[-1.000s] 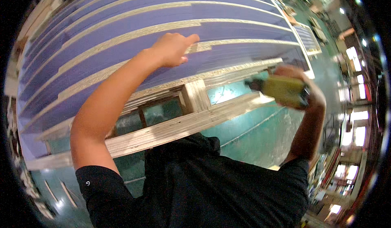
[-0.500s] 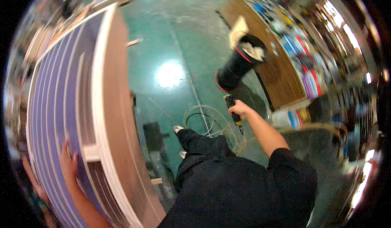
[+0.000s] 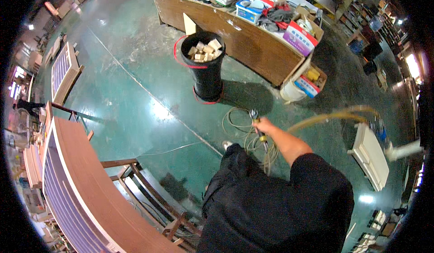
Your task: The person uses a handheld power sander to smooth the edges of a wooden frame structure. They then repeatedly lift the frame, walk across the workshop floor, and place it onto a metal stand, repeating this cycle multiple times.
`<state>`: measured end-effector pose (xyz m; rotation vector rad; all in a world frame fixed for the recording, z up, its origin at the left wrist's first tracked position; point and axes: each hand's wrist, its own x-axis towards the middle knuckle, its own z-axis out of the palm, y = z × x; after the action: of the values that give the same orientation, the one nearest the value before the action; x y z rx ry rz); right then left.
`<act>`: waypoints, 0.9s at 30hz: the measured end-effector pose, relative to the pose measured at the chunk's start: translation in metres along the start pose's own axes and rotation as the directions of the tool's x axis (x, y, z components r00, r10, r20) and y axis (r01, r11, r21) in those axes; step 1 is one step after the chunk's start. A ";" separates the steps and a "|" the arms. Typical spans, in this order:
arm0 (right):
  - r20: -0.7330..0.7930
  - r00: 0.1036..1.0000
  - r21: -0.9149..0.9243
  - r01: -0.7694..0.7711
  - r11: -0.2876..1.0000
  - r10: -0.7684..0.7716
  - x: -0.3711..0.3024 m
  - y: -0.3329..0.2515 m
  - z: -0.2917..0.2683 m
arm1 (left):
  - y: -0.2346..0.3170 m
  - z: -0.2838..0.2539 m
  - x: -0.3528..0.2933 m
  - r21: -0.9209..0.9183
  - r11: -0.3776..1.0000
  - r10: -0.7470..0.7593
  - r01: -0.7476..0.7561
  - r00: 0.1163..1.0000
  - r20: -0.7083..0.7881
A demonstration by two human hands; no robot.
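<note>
My right hand (image 3: 265, 126) is closed around a slim black-and-yellow power screwdriver (image 3: 262, 137), held over the floor with its thin tip toward me. A clear coiled hose (image 3: 246, 128) lies on the floor behind and beneath it; where it joins the tool cannot be made out. My left hand is out of view. At the left is a stack of wooden panels (image 3: 97, 171) with brown edges and a slatted purple-blue face. Beyond my right hand stands a tall black bin (image 3: 208, 79) with red trim, filled with pale wood blocks (image 3: 204, 52).
A brown workbench (image 3: 253, 56) crowded with boxes and tubs runs along the far side. A white bucket (image 3: 294, 90) stands at its near end. Dark wooden trestles (image 3: 151, 196) hold the panels. White boards (image 3: 370, 158) lean at the right, near a thick yellowish hose (image 3: 327, 117).
My view has swung right, and the panel stack has shifted to the lower left. My left hand, earlier on the slatted face, has gone out of view. My right hand still grips the power screwdriver.
</note>
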<state>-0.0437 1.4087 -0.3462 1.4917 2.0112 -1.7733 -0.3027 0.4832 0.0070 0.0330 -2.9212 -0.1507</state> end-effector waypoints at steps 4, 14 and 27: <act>0.085 0.975 -0.202 -0.184 0.962 0.204 0.039 0.035 -0.020 | 0.095 -0.030 -0.003 0.085 0.996 0.022 -0.016 0.998 -0.062; -0.069 0.998 -0.042 -0.007 0.999 0.004 0.206 -0.063 0.009 | 0.364 0.018 -0.076 -0.220 0.964 0.169 -0.146 0.982 0.089; 0.131 0.883 -0.836 0.343 0.428 -0.451 0.368 -0.376 0.045 | 0.404 0.248 -0.318 0.028 0.694 -0.239 0.720 0.194 0.951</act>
<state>-0.5154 1.6438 -0.3147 0.8030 2.8111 -0.4560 -0.0499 0.9204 -0.2594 1.3070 -3.6653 -1.3974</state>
